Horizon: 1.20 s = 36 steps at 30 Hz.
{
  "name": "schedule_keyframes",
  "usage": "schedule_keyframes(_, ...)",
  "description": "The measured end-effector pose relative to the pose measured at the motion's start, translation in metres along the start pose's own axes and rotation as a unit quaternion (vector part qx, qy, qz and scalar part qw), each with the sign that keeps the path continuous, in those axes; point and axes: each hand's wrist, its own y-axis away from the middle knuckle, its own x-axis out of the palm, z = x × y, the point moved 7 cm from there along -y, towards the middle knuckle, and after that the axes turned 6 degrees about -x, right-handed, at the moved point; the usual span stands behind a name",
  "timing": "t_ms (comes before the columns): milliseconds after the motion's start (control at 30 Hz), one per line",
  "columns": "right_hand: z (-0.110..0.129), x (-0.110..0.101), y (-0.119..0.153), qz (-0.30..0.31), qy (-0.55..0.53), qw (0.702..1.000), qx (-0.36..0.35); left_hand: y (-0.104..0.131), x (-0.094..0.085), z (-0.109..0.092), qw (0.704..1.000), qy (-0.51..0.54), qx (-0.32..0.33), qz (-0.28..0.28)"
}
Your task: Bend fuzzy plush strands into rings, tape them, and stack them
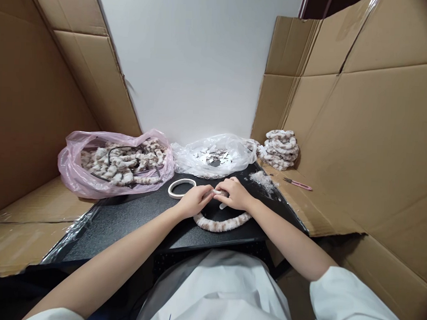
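Observation:
A fluffy white-and-brown fur ring (223, 225) lies on the black table, curving toward me below both hands. My left hand (196, 199) is closed around one end of it, and my right hand (235, 193) grips the other end. The two ends meet between my fingertips, where a bit of white tape or band (217, 192) shows. A small white tab (223, 206) hangs just under my right fingers. Close beyond my left hand lies a roll of white tape (172, 188). My fingers hide most of the join.
At left a pink plastic bag (74, 182) holds furry strips and dark cords. Behind the hands stands a clear bag (187, 161) of small white-and-silver pieces. Stacked fur rings (281, 151), pink thread snips (298, 184) and loose fluff (264, 181) are at right. Cardboard walls (377, 139) flank the table.

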Motion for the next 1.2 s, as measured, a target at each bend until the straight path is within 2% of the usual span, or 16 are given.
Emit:
schedule_keyframes(67,0.005,0.004,-0.001,0.031,0.043,0.998,-0.017,0.000,0.000,0.001,1.000,-0.011,-0.004,-0.003)
schedule_keyframes(167,0.011,0.010,-0.003,0.052,0.085,0.994,-0.044,0.000,0.002,0.006,0.999,0.031,-0.031,0.014)
schedule_keyframes(333,0.013,0.012,-0.004,0.050,0.085,0.993,-0.065,-0.002,0.013,0.015,0.989,0.118,-0.051,0.075)
schedule_keyframes(467,0.012,0.009,-0.004,0.033,0.072,0.994,-0.071,-0.006,0.021,0.025,0.969,0.207,-0.074,0.112)
schedule_keyframes(567,0.012,0.008,-0.004,0.017,0.059,0.995,-0.075,-0.007,0.021,0.028,0.955,0.259,-0.090,0.111)
schedule_keyframes(733,0.004,0.006,-0.003,-0.007,-0.004,0.999,-0.043,-0.004,0.018,0.017,0.936,0.316,-0.089,0.129)
schedule_keyframes(833,0.002,0.004,-0.002,-0.014,-0.027,0.999,-0.031,-0.003,0.017,0.015,0.928,0.337,-0.103,0.120)
schedule_keyframes(1033,0.003,0.000,-0.001,-0.029,-0.039,0.999,-0.014,-0.003,0.016,0.013,0.920,0.365,-0.114,0.085)
schedule_keyframes(1200,0.003,0.002,-0.001,-0.025,-0.019,0.999,-0.014,-0.003,0.023,0.018,0.887,0.426,-0.146,0.097)
